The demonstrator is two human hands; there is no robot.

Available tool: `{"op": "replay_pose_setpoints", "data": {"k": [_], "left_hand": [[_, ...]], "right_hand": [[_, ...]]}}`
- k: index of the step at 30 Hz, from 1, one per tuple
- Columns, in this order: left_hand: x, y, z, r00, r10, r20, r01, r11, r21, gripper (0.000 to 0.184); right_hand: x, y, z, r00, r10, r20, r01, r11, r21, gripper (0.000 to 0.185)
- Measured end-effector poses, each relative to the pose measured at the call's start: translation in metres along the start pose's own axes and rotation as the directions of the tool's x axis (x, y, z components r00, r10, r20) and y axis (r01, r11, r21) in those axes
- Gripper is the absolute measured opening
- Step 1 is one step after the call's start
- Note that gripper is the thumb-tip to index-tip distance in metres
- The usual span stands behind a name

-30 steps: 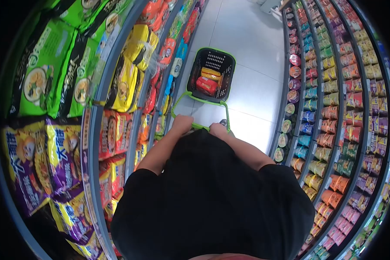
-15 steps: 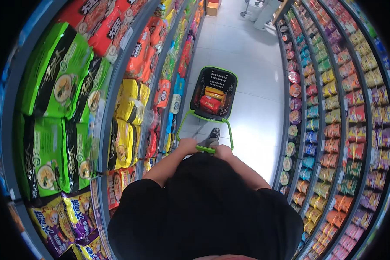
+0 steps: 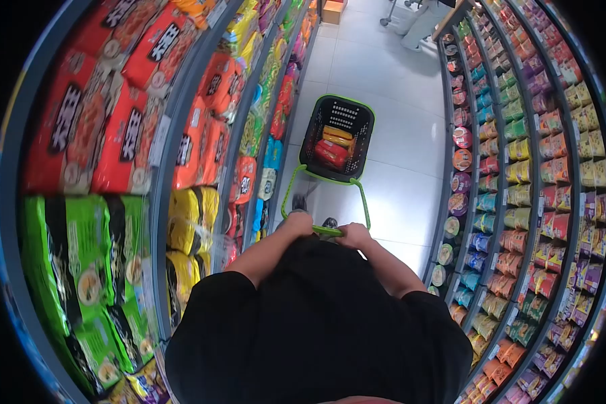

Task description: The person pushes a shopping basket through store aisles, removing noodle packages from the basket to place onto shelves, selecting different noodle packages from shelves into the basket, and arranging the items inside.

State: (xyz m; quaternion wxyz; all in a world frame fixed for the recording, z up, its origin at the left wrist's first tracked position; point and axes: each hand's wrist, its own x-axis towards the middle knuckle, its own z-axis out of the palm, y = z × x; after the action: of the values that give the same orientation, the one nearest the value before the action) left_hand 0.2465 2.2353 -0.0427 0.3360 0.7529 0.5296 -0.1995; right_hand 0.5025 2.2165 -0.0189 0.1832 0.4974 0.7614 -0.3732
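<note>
Two hands [image 3: 297,222] [image 3: 354,236] gripping one handle [image 3: 326,231] — one basket [image 3: 345,97] (black).

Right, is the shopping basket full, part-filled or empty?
Part-filled: the black plastic basket with green trim has red and yellow packs at one end, its perforated far wall showing.

The top edge cuts off a person [image 3: 421,27]; the shirt [image 3: 316,323] hides part of one shoe [image 3: 330,222]; print on the cups [image 3: 462,159] and the red packet [image 3: 331,154] is too small to read
</note>
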Motion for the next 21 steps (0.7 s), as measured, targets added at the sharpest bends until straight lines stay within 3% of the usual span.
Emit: {"op": "replay_pose_setpoints", "data": {"k": [2, 4, 9, 12, 15, 21], "left_hand": [[0.029, -0.012, -0.030, 0.999, 0.016, 0.048, -0.016, 1.000, -0.010, 0.042], [0.047, -0.011, -0.085, 0.979, 0.014, 0.201, -0.010, 1.000, -0.021, 0.046], [0.131, -0.031, -0.137, 0.986, 0.091, 0.139, -0.094, 0.996, 0.010, 0.045], [0.143, -0.033, -0.177, 0.998, 0.055, 0.018, -0.055, 0.998, -0.013, 0.047], [0.165, -0.038, -0.215, 0.996, 0.087, 0.013, -0.088, 0.996, 0.035, 0.051], [0.240, -0.037, -0.257, 0.993, 0.089, 0.080, -0.087, 0.996, -0.030, 0.051]], "right_hand": [[0.019, 0.005, -0.027, 1.000, 0.014, -0.019, -0.014, 1.000, -0.022, 0.047], [0.039, 0.018, -0.050, 0.997, 0.041, -0.065, -0.044, 0.998, -0.051, 0.053], [0.087, 0.036, -0.129, 0.983, 0.115, -0.145, -0.136, 0.981, -0.139, 0.048], [0.112, 0.041, -0.169, 0.974, 0.149, -0.170, -0.167, 0.981, -0.097, 0.047], [0.141, 0.054, -0.203, 0.966, 0.161, -0.200, -0.180, 0.980, -0.081, 0.045], [0.180, 0.086, -0.276, 0.965, 0.258, -0.040, -0.260, 0.964, -0.050, 0.044]]}}
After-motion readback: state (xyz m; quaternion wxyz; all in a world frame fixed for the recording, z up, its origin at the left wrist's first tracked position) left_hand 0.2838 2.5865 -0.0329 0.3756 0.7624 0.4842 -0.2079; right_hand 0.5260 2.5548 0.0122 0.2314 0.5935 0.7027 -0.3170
